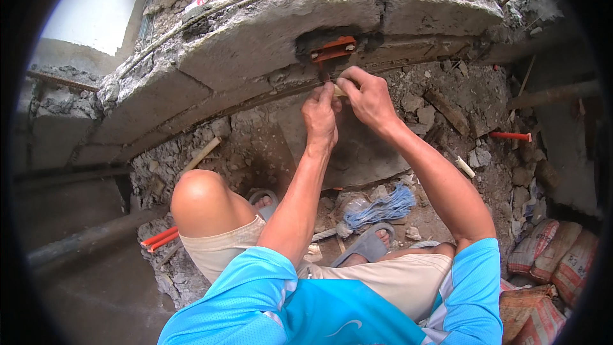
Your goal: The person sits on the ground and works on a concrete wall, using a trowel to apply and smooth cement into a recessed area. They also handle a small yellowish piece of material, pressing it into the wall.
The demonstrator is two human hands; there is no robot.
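My left hand [319, 117] and my right hand [369, 97] meet just below an orange electrical box [333, 50] set in the broken concrete wall [255, 41]. Between my closed fingers shows a small cream-coloured piece [339, 91], pinched by the right hand. The left fingertips close beside it, around something thin and dark that seems to run up toward the box. Fingers cover most of both, so their exact kind cannot be made out.
Rubble lies around my sandalled feet, with blue fibre strands [382, 208] between them. Orange tubes [159, 239] lie at the left; another orange tube [511, 135] and a pale tube [465, 167] are at the right. Several filled sacks [555, 249] are stacked at lower right.
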